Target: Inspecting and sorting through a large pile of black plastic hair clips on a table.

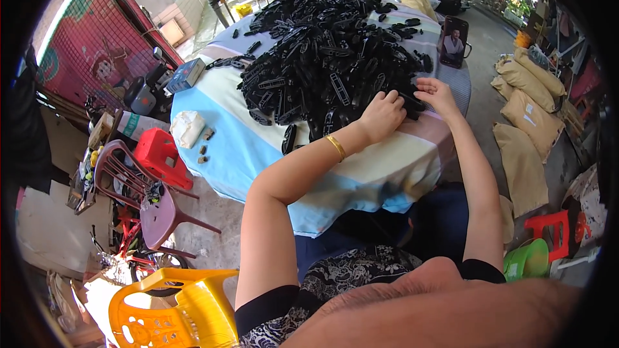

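A large heap of small, long black plastic pieces (322, 58) covers much of the cloth-covered table (258, 161); I cannot tell their exact kind. My left hand (384, 116), with a gold bangle (336, 148) on its wrist, is closed at the heap's near right edge. Close to its right, my right hand (437, 95) has its thumb and fingers bent inward. Between the two hands lies a black plastic piece (411, 99), and the fingers of both close on it. The fingertips partly cover it.
A phone (454, 42) stands upright at the table's right edge. A small box (186, 76) and a white plastic bag (187, 129) lie on its left side. Purple (158, 219) and yellow (206, 309) chairs stand left; sacks (529, 119) and a green bucket (525, 260) are right.
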